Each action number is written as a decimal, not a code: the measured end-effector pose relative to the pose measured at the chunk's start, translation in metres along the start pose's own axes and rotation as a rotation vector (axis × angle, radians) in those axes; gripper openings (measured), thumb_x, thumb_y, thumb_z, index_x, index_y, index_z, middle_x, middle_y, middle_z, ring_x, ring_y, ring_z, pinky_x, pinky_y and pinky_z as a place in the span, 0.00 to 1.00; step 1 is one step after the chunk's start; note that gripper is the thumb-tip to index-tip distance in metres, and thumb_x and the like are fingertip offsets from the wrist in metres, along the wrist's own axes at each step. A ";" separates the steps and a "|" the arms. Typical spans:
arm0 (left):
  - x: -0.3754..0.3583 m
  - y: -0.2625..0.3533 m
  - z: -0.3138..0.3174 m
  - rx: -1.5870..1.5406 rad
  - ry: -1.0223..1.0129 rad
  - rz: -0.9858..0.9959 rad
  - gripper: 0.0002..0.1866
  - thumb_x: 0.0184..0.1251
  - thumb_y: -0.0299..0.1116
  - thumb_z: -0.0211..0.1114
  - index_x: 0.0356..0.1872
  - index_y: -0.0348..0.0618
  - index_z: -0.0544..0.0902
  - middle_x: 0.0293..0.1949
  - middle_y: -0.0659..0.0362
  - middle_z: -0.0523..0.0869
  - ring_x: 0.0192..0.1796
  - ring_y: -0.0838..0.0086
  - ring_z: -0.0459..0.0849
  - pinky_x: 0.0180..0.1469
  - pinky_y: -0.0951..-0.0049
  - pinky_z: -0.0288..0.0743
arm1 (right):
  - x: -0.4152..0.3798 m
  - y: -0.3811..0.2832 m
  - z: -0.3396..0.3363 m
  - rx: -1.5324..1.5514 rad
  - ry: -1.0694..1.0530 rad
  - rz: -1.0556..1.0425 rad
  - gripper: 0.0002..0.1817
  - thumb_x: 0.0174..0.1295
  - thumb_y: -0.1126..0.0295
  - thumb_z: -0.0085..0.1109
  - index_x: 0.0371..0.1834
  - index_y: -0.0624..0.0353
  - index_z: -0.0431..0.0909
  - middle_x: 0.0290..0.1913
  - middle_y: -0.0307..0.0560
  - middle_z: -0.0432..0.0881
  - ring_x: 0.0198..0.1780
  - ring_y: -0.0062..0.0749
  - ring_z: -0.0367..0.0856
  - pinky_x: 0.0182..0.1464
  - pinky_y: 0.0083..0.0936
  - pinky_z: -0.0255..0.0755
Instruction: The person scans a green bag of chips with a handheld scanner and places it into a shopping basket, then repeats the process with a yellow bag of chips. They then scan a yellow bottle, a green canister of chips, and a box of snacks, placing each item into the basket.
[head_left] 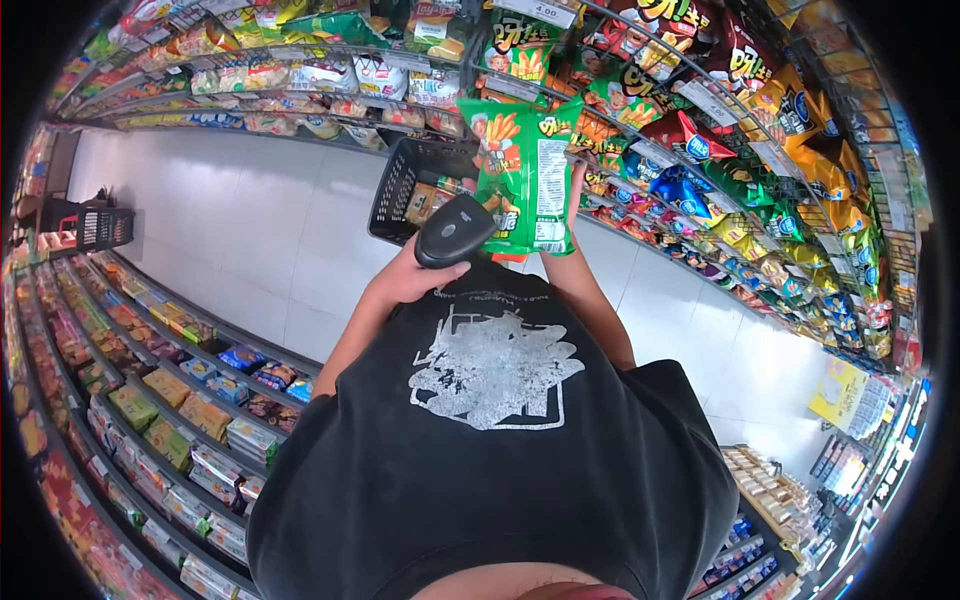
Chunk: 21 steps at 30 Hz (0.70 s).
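Observation:
My left hand (412, 275) is wrapped round a black handheld barcode scanner (458, 230), its head close to the lower left of a green bag of chips (510, 170). The bag is upright, and its printed label panel with a barcode shows at the lower right. My right hand (577, 190) grips the bag's right edge, most of its fingers hidden behind it. Just beyond my left hand is a black shopping basket (392, 190) with a few packages (428, 203) inside, partly covered by the bag and scanner.
Shelves of chip bags (690, 135) rise ahead and to the right. Low shelves of boxed snacks (180, 400) run along the left. Another black basket (105, 228) stands on the pale tiled floor (270, 220) at far left. A yellow sign (838, 392) is at the right.

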<state>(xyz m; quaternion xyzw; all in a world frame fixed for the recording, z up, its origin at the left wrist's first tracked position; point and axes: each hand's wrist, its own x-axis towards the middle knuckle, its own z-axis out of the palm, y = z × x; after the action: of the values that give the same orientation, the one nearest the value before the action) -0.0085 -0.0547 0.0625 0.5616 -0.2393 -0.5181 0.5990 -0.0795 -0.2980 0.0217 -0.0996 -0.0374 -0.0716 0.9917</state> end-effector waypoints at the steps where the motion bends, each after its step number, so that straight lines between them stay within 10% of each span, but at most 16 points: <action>1: 0.001 0.005 0.003 0.006 0.013 0.035 0.28 0.65 0.23 0.71 0.67 0.36 0.73 0.42 0.64 0.85 0.43 0.81 0.79 0.47 0.75 0.75 | -0.005 0.001 -0.020 -0.035 0.036 -0.078 0.51 0.70 0.28 0.37 0.84 0.57 0.47 0.81 0.62 0.55 0.79 0.60 0.59 0.76 0.60 0.57; 4: -0.001 0.005 0.003 -0.041 0.050 0.078 0.28 0.65 0.22 0.70 0.66 0.37 0.74 0.36 0.66 0.83 0.32 0.84 0.77 0.36 0.77 0.73 | -0.024 0.000 -0.056 -0.067 0.167 -0.064 0.56 0.66 0.26 0.42 0.84 0.59 0.44 0.83 0.60 0.50 0.81 0.61 0.54 0.77 0.68 0.48; 10: -0.006 -0.031 -0.007 -0.136 0.058 0.022 0.21 0.66 0.21 0.69 0.59 0.37 0.77 0.32 0.65 0.82 0.27 0.84 0.76 0.31 0.77 0.71 | -0.017 -0.003 -0.068 -0.104 0.179 -0.002 0.37 0.72 0.51 0.50 0.78 0.63 0.59 0.73 0.62 0.71 0.70 0.57 0.74 0.71 0.55 0.68; 21: -0.013 -0.013 0.003 0.046 0.097 -0.100 0.17 0.66 0.22 0.69 0.55 0.39 0.78 0.32 0.69 0.80 0.28 0.87 0.73 0.31 0.80 0.68 | -0.031 0.025 -0.072 -0.059 0.292 0.097 0.35 0.75 0.48 0.45 0.77 0.60 0.62 0.68 0.60 0.76 0.65 0.53 0.80 0.67 0.52 0.73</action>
<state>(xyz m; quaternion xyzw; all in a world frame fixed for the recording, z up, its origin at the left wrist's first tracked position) -0.0205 -0.0422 0.0557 0.6109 -0.1933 -0.5140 0.5703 -0.1023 -0.2843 -0.0562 -0.1189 0.1144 -0.0383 0.9856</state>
